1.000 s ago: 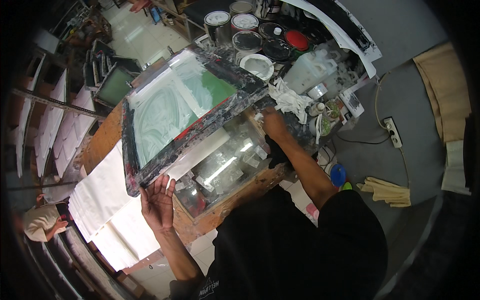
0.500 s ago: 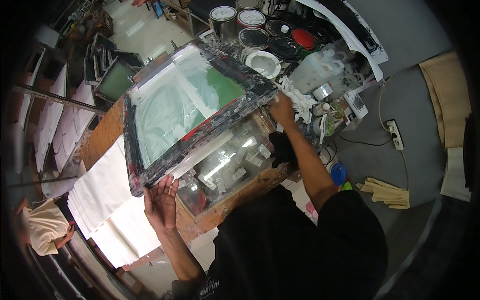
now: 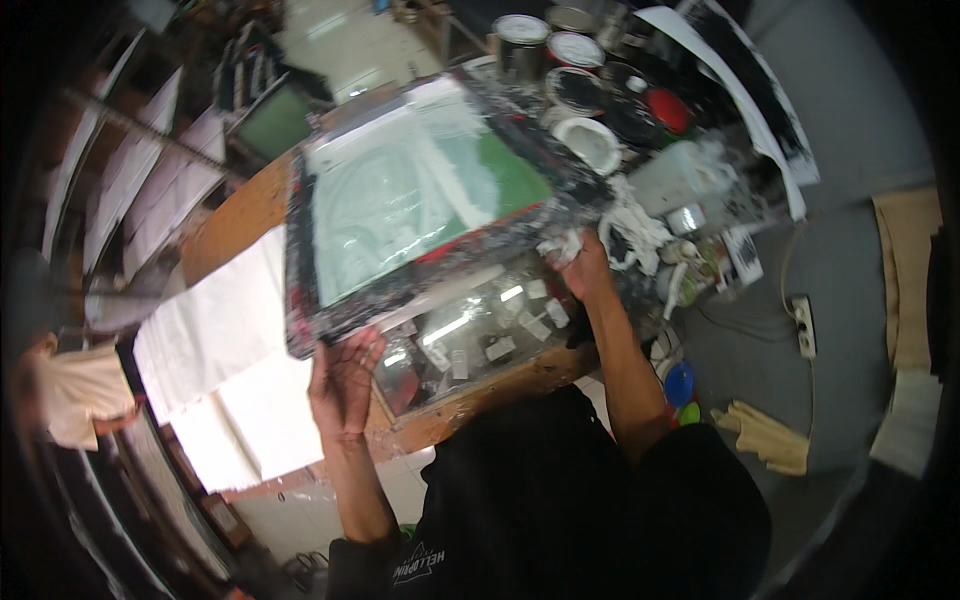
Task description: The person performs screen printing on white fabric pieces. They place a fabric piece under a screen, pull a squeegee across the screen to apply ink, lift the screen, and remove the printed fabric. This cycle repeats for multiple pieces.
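Observation:
A screen printing frame (image 3: 420, 285) with a dark, paint-smeared border is raised at a tilt over a glass-topped table. Its green mesh (image 3: 510, 180) is streaked with white paint. At the near left corner, my left hand (image 3: 346, 380) is palm up, its fingers at the lower edge and its thumb by the corner, holding the frame. My right hand (image 3: 588, 268) is beside the near right corner, fingers closed on a crumpled white rag (image 3: 562, 246). Below the frame, the glass top (image 3: 475, 350) carries several small pale pieces.
White sheets (image 3: 235, 350) overlap the table's left side. Several paint cans (image 3: 522, 45) and a translucent jug (image 3: 680, 175) crowd the far right, beside more white rags (image 3: 640, 235). Racks (image 3: 150, 190) stand at left, near another person (image 3: 85, 395). A power strip (image 3: 804, 325) lies at right.
My right hand has moved off the frame's right corner toward me and now shows a white rag. My left hand stays at the left corner. The whole view has shifted.

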Demonstrator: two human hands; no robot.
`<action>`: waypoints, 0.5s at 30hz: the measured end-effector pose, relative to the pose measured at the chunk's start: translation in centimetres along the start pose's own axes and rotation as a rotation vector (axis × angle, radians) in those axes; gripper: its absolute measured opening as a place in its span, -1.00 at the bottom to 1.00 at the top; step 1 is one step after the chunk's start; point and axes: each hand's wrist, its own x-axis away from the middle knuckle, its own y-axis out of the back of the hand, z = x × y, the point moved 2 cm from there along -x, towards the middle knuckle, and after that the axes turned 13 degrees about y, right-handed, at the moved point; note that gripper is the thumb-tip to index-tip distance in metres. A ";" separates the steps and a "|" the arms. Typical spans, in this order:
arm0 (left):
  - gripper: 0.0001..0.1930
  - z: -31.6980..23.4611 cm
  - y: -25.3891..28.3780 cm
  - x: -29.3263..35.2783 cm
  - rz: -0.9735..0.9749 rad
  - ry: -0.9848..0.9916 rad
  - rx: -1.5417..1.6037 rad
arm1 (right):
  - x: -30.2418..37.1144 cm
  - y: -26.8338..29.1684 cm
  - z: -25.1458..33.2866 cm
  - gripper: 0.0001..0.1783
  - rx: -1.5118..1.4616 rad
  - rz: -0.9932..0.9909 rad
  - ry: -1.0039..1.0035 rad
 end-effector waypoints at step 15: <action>-0.48 4.7 1.5 1.5 -0.142 0.130 0.015 | 2.7 0.0 -21.7 -0.62 -0.173 0.153 -0.365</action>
